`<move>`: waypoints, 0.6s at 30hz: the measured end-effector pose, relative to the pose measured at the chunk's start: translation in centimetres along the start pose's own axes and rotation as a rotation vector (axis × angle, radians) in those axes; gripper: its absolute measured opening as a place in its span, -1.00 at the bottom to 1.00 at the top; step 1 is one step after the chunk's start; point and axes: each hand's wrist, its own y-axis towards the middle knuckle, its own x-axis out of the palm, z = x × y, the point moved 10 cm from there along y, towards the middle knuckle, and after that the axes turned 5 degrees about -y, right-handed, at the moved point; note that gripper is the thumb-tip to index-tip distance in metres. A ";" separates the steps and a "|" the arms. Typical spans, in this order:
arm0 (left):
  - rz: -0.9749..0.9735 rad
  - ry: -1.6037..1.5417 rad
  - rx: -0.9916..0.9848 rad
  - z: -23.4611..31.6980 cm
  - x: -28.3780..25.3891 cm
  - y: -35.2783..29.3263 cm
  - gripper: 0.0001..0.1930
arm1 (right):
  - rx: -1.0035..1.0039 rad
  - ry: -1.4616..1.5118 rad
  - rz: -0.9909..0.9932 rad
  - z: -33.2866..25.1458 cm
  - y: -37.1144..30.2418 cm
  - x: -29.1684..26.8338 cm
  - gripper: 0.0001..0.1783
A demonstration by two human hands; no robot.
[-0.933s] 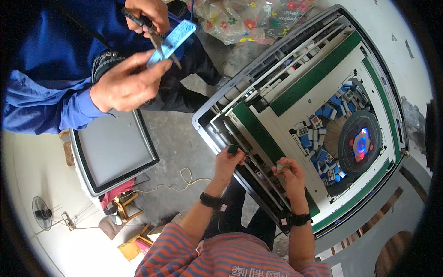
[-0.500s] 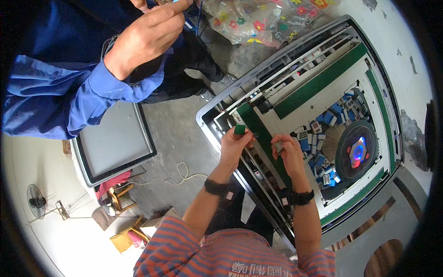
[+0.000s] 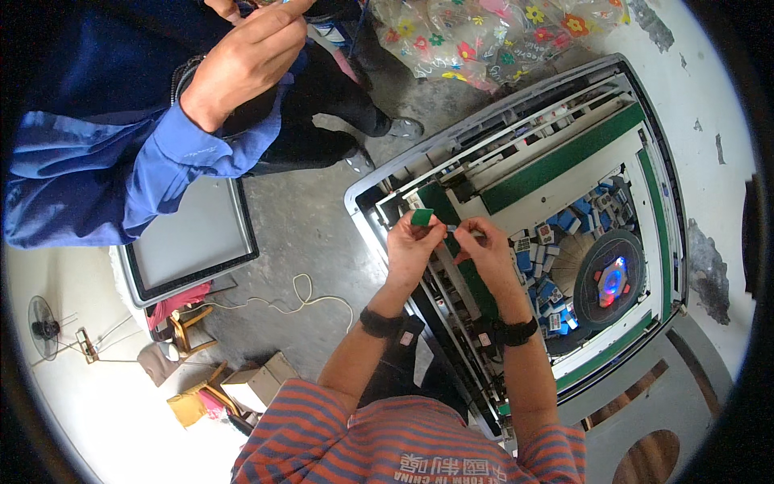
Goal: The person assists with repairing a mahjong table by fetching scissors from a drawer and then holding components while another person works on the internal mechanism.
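My left hand pinches a small flat green piece between thumb and finger, its end sticking up past the fingertips. My right hand is closed in a pinch just beside it. A small pale bit shows between the two hands; its kind is too small to tell. Both hands are above the left edge of an opened automatic mahjong table, over its green strip. Blue-and-white mahjong tiles lie heaped around the dark round disc, whose centre unit glows blue and red.
A co-worker in a blue sleeve stands at upper left, hand raised. A grey framed panel lies left. A flowered plastic bag is beyond the table. A cable crosses the floor; a grey board lies at right.
My right hand has moved left, closer to my left hand, and its fingers are now beside the green piece. The view has shifted slightly. The co-worker's hand is slightly farther left.
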 end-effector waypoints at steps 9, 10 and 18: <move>0.021 -0.007 -0.048 -1.7 -0.2 0.0 -0.89 | -0.011 -0.294 0.009 -0.2 1.9 -1.2 -0.87; 0.001 -0.040 -0.034 -1.5 -0.2 0.1 -0.90 | -0.176 -0.434 0.003 -2.0 2.9 -1.2 -0.88; -0.013 0.200 -0.131 -4.6 -5.0 -1.6 -0.86 | -0.675 -1.443 -0.113 -7.3 9.5 0.9 -0.96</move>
